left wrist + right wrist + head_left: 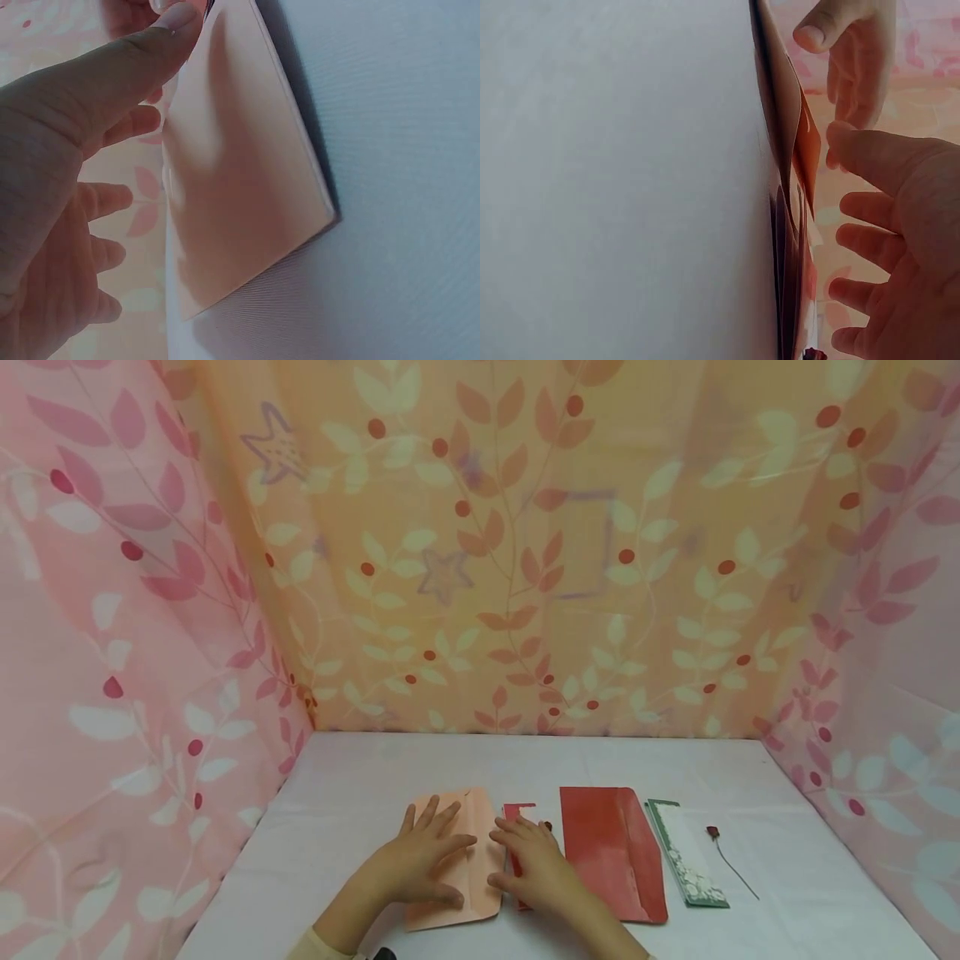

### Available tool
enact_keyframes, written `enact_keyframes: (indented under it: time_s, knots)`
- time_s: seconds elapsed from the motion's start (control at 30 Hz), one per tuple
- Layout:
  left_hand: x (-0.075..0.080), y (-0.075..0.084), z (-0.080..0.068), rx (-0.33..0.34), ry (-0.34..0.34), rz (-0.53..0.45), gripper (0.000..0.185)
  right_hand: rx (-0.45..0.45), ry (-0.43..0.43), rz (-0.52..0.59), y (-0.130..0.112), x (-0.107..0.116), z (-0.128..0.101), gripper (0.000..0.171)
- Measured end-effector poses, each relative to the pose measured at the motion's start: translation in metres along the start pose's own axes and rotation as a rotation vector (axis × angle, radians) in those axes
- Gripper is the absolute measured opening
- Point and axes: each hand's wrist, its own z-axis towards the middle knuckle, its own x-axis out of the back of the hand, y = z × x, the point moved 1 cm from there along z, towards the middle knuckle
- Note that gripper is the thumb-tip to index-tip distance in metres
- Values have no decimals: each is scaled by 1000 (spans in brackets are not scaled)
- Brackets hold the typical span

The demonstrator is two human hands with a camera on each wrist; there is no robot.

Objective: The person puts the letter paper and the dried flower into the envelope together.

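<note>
Nearest the camera, at the front edge of the white tabletop (pixel 360 777), both hands lie flat on a peach envelope (pixel 480 827). The left hand (pixel 416 860) presses it with straight, spread fingers, holding nothing. The right hand (pixel 534 868) rests its relaxed fingers across the envelope's right edge and onto a red card (pixel 517 814) lying just beside it, most of which is hidden under that hand.

Largest of the rest, a red envelope (pixel 611 852) lies to the right, then a green-bordered white strip (pixel 686 852), then a small red rose on a thin stem (pixel 723 852), each slightly apart from the next.

By my reading, the peach envelope is being flattened or creased; the next move probably calls for steady pressure while one hand lifts an edge.

The wrist views show only the envelope's raised edge; whether its flap is open I cannot tell.
</note>
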Motion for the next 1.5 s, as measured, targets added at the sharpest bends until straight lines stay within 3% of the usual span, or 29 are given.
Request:
enact_keyframes:
  time_s: [0.47, 0.9, 1.27, 1.5]
  knots:
    - [-10, 1, 4, 9, -38, 25, 85, -16, -78, -88, -1, -9, 1, 52]
    - [-10, 0, 6, 21, -48, 11, 63, 16, -80, -143, -1, -13, -3, 47]
    - [-13, -1, 7, 52, -44, -13, 74, 10, -80, -161, -3, -12, -4, 46]
    - [-15, 2, 7, 25, -52, 1, 88, -5, -97, -183, -3, -12, -3, 47]
